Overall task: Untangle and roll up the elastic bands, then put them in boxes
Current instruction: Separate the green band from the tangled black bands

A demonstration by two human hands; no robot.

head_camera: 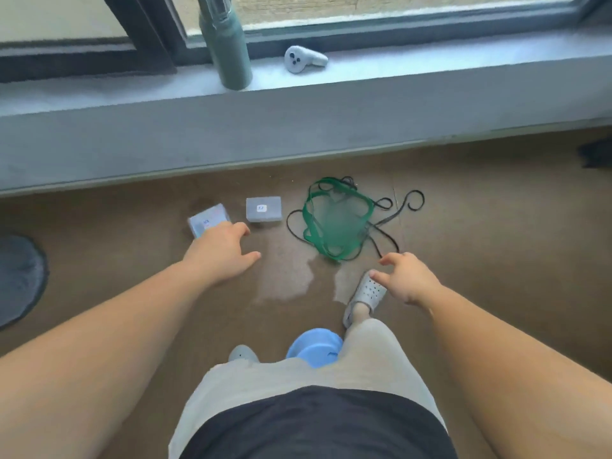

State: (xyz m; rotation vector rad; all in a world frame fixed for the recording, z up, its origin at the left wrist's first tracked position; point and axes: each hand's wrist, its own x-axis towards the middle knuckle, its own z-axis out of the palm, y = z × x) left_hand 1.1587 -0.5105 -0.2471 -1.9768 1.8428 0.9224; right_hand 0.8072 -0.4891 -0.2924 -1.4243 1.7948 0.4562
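While both hands hang empty with fingers loosely spread, the tangled bands [337, 221] lie just ahead of the right hand [409, 279] (the nearer one), the left hand [222, 250] by the boxes [209, 220].

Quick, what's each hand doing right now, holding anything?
Left hand: open, holding nothing, by the left box.
Right hand: open, fingers loosely curled, holding nothing, near the elastic bands.

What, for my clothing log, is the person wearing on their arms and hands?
Nothing shows. The left forearm and right forearm are bare to the frame edge, no sleeves in view. The left hand and right hand have no gloves, and no watch, ring or bracelet is visible.
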